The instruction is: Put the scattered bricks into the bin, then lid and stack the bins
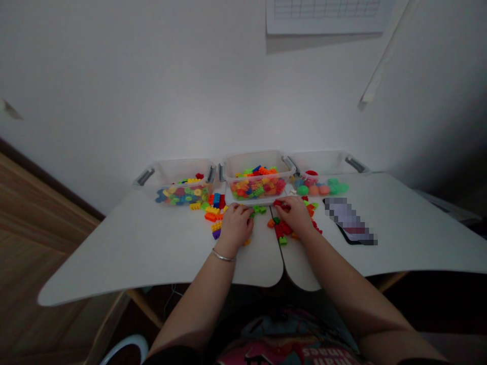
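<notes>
The left hand [235, 226] lay palm down on the white desk, half curled, with its fingers [236, 208] bent forward among the loose bricks; the fingertips were out of sight, so whether it had hold of anything could not be told. A thin silver bangle [223, 256] circled that wrist. The right hand [293, 215] was also palm down, its fingers arched, and its fingertips [284, 204] rested on or just behind a red plastic brick [279, 203], though the view did not settle whether they gripped it. Between the hands, just beside the left fingers, sat a small cluster of green bricks [259, 209]. Below the right hand lay a scatter of red bricks [282, 229] mixed with orange and green ones. Left of the left hand lay a pile of yellow, orange and blue bricks [213, 210], with a purple brick [216, 234] near its front. Behind the hands stood three clear plastic bins with grey handles: the left bin [178, 183] held round pieces, the middle bin [258, 177] was heaped with mixed bricks, and the right bin [325, 165] held green and orange balls [314, 190]. Further right lay a phone [350, 221], its screen pixelated. A gridded paper sheet [325, 10] hung on the wall above.
</notes>
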{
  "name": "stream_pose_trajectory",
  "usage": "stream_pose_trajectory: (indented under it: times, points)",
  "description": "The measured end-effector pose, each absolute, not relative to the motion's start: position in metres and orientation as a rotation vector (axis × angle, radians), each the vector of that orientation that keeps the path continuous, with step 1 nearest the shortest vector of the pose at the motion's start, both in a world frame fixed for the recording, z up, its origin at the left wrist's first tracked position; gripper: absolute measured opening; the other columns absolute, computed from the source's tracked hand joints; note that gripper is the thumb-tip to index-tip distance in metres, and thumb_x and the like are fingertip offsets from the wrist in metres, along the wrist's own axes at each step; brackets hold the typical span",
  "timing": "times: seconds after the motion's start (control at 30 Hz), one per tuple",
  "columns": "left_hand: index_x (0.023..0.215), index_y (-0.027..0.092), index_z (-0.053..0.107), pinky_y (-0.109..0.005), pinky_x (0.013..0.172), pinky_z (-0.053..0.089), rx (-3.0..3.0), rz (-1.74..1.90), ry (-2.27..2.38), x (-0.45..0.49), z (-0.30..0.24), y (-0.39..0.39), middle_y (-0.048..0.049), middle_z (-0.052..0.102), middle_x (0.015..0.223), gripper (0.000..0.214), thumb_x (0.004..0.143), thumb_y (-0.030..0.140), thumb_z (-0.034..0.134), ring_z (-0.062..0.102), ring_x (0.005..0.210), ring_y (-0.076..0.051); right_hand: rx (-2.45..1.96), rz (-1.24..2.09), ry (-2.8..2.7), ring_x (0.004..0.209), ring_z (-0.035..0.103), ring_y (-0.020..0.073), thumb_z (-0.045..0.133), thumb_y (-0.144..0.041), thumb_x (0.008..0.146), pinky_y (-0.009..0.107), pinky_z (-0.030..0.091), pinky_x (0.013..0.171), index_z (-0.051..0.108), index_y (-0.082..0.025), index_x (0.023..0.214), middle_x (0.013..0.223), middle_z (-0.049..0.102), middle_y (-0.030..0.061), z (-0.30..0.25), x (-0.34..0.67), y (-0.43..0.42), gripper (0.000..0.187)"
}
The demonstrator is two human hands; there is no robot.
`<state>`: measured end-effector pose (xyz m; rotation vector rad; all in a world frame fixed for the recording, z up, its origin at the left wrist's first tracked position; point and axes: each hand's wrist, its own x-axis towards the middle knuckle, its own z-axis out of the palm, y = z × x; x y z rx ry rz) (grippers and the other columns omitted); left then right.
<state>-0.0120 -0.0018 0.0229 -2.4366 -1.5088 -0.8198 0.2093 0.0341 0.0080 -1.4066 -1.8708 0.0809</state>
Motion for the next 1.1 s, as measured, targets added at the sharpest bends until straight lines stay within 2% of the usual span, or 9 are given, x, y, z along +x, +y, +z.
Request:
stream_pose_trajectory:
  times: [0.2,0.33,0.53,0.63,0.8,0.93,1.1]
  points:
    - [0.105,0.021,0.072,-0.044,0.093,0.047,-2.450,-0.823,-1.509,-0.013,0.024,-0.002,-0.0066,0.070,0.104,0.028,0.081,0.017,0.059,0.051,0.102,-0.027,-1.226,-0.004,-1.582,0.088,0.060,0.0242,0.056,-0.036,0.085,0.042,0.048,0.085,0.068,-0.022,0.102,0.099,0.070,0.0088,0.030,0.214,0.032,0.025]
    - [0.105,0.021,0.072,-0.045,0.093,0.047,-2.448,-0.826,-1.512,-0.014,0.025,-0.002,-0.0065,0.070,0.104,0.028,0.081,0.018,0.059,0.051,0.103,-0.027,-1.202,-0.098,-1.405,0.098,0.059,0.0247,0.056,-0.038,0.085,0.045,0.045,0.094,0.068,-0.023,0.101,0.100,0.069,0.0078,0.064,0.213,0.041,0.025]
    - [0.104,0.021,0.072,-0.044,0.094,0.048,-2.453,-0.837,-1.495,-0.014,0.025,-0.001,-0.0061,0.070,0.103,0.027,0.081,0.017,0.059,0.051,0.101,-0.027,-1.104,-0.032,-1.342,0.098,0.058,0.0225,0.054,-0.038,0.085,0.041,0.049,0.087,0.066,-0.025,0.109,0.104,0.067,0.0066,0.112,0.204,0.072,0.029]
    - [0.105,0.020,0.072,-0.043,0.094,0.048,-2.450,-0.839,-1.497,-0.013,0.024,0.000,-0.0064,0.070,0.103,0.027,0.081,0.017,0.059,0.051,0.101,-0.027,-1.109,-0.036,-1.368,0.101,0.057,0.0231,0.054,-0.037,0.086,0.043,0.047,0.092,0.067,-0.024,0.108,0.105,0.068,0.0070,0.123,0.200,0.091,0.030]
    - [0.105,0.020,0.072,-0.043,0.094,0.048,-2.454,-0.846,-1.484,-0.014,0.024,0.000,-0.0066,0.070,0.102,0.027,0.081,0.017,0.059,0.051,0.101,-0.027,-1.322,-0.007,-1.590,0.099,0.061,0.0255,0.055,-0.035,0.083,0.045,0.043,0.097,0.073,-0.019,0.099,0.100,0.072,0.0088,0.117,0.202,0.113,0.029]
    - [0.105,0.021,0.072,-0.044,0.095,0.048,-2.451,-0.849,-1.495,-0.014,0.024,0.000,-0.0058,0.070,0.103,0.028,0.081,0.017,0.059,0.051,0.102,-0.027,-1.431,-0.040,-1.674,0.102,0.060,0.0280,0.053,-0.032,0.083,0.046,0.042,0.098,0.073,-0.017,0.102,0.101,0.073,0.0116,0.100,0.204,0.113,0.032]
    - [0.105,0.019,0.073,-0.043,0.096,0.047,-2.457,-0.841,-1.494,-0.015,0.023,0.000,-0.0057,0.070,0.103,0.027,0.082,0.018,0.060,0.051,0.100,-0.027,-1.355,-0.096,-1.662,0.104,0.059,0.0286,0.047,-0.026,0.085,0.047,0.041,0.100,0.072,-0.014,0.104,0.106,0.072,0.0137,0.088,0.203,0.108,0.033]
